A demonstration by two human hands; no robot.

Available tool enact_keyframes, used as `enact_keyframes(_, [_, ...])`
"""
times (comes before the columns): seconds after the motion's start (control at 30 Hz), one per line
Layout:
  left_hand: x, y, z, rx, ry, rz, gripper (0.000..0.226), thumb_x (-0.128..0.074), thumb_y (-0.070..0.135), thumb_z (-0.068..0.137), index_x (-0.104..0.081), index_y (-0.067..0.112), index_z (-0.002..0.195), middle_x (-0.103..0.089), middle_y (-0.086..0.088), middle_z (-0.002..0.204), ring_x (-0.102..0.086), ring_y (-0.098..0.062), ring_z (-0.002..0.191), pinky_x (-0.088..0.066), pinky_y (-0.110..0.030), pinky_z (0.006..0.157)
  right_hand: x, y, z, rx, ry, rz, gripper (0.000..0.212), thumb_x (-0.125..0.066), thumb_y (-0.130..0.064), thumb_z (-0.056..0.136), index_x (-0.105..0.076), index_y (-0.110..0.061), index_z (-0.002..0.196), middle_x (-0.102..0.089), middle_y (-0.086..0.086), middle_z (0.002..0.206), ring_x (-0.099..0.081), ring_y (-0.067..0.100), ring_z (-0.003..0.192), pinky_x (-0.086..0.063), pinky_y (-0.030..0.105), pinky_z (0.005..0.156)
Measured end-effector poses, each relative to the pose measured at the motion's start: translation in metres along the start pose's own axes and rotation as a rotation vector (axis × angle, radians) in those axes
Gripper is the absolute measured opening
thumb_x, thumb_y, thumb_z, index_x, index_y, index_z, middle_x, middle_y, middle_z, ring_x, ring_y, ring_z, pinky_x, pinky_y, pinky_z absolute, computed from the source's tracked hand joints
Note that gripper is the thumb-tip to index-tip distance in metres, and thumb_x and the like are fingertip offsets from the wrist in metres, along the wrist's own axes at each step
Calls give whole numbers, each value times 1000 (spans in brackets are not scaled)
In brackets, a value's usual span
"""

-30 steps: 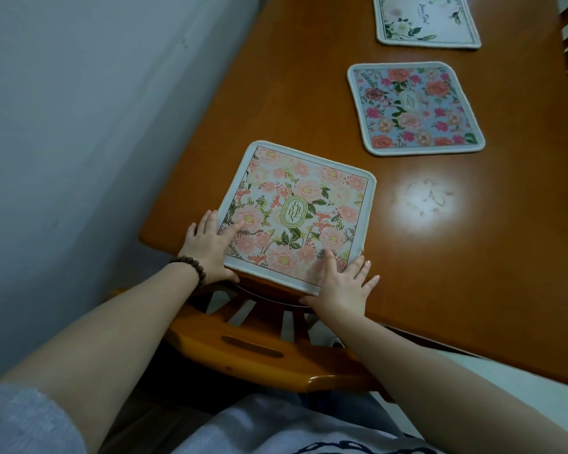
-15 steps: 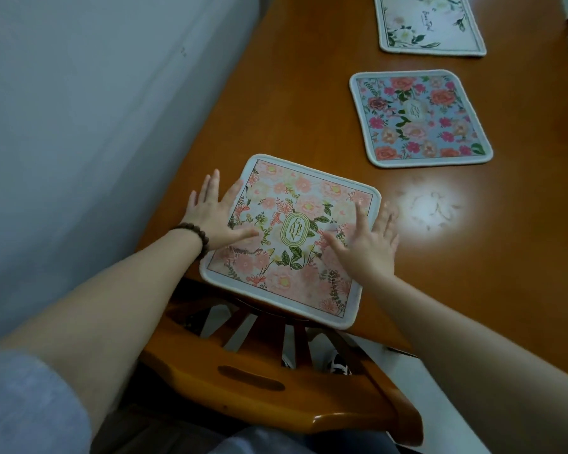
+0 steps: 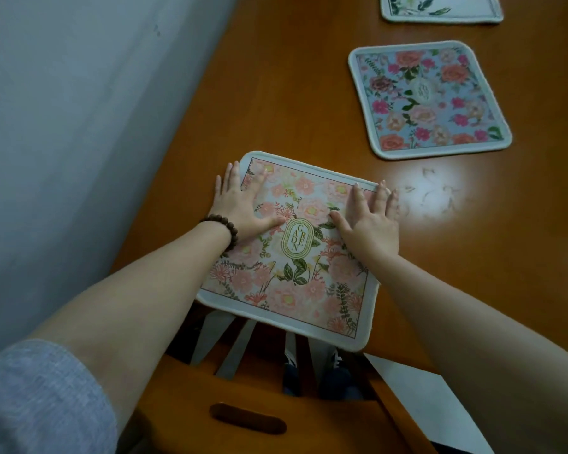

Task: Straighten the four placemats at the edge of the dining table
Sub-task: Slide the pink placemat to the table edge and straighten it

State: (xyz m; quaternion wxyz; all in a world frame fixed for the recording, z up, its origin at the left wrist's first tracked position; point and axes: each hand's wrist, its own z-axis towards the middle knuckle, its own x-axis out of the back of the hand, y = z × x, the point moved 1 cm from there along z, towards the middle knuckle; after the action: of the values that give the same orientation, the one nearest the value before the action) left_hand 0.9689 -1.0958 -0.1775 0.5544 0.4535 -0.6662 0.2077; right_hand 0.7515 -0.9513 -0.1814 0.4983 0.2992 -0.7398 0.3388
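A pink floral placemat lies on the wooden table, its near edge hanging a little over the table's front rim. My left hand lies flat, fingers spread, on its far left corner. On its far right corner my right hand is pressed flat in the same way. Farther along sits a blue floral placemat, slightly turned. A white placemat is cut off at the top edge.
A grey wall runs close along the table's left side. A wooden chair back with a slot handle stands under the near edge. A glare patch shines on the table right of my hands.
Both hands slid from the placemat's near edge up to its far corners. The placemat has shifted and now overhangs the table's front rim.
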Motion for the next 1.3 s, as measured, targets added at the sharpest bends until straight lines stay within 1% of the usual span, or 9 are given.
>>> enact_keyframes(0.2, [5,-1,10,19,-27,-36,112,-35,92,60,3,37,150,20,-16,156,22,-28,142,11,-40,113,2,-4,13,21,-1,-6,83,-18,-79,83,-3,-35,151,14,11,159,21,33,142,-1,49,117])
enact_keyframes(0.37, [2,-1,11,20,2,-25,109,-36,90,64,4,36,150,20,-16,156,22,-27,142,10,-40,114,0,-4,17,29,4,-31,83,-15,-80,82,-2,-36,151,13,11,159,19,32,143,3,46,117])
enact_keyframes(0.53, [-2,0,3,28,-4,-19,115,-23,95,56,4,36,150,22,-16,155,23,-27,142,11,-39,113,-1,-2,9,27,11,-42,83,-11,-81,81,2,-36,151,13,11,158,20,31,143,3,46,117])
enact_keyframes(0.6, [-1,1,3,27,-10,-18,115,-21,95,55,6,36,150,23,-16,155,23,-27,141,11,-40,113,-1,-3,8,27,8,-44,84,-10,-81,81,1,-36,151,14,11,158,20,31,142,3,46,117])
enact_keyframes(0.83, [4,8,-1,62,-43,99,103,-23,89,70,13,33,149,25,-17,154,23,-31,141,7,-46,115,10,-1,7,46,-65,-21,85,-13,-81,82,3,-34,151,18,11,157,23,30,142,8,44,114])
enact_keyframes(0.9, [8,18,-7,73,-38,163,95,-23,83,78,12,31,149,20,-17,155,20,-31,142,5,-50,115,17,3,1,32,-77,-5,83,-13,-78,84,4,-33,151,18,11,157,24,28,142,11,42,113])
enact_keyframes(1.0, [13,38,-22,100,-8,139,85,-23,74,85,5,28,151,11,-14,158,13,-29,144,3,-50,116,31,14,-15,-3,-52,8,78,-15,-72,89,2,-29,152,15,12,158,23,27,142,10,42,115])
enact_keyframes(1.13, [18,73,-43,118,17,125,81,-23,70,87,-1,25,152,7,-12,159,12,-29,144,2,-49,116,58,37,-37,-78,-16,54,75,-20,-70,90,-3,-30,152,11,11,159,18,27,144,6,43,116])
enact_keyframes(1.3, [23,131,-47,35,26,81,80,-27,67,87,-4,26,152,3,-9,160,11,-27,145,4,-49,116,87,79,-61,-184,85,88,71,-25,-64,93,-10,-28,152,8,12,159,15,26,144,4,43,116])
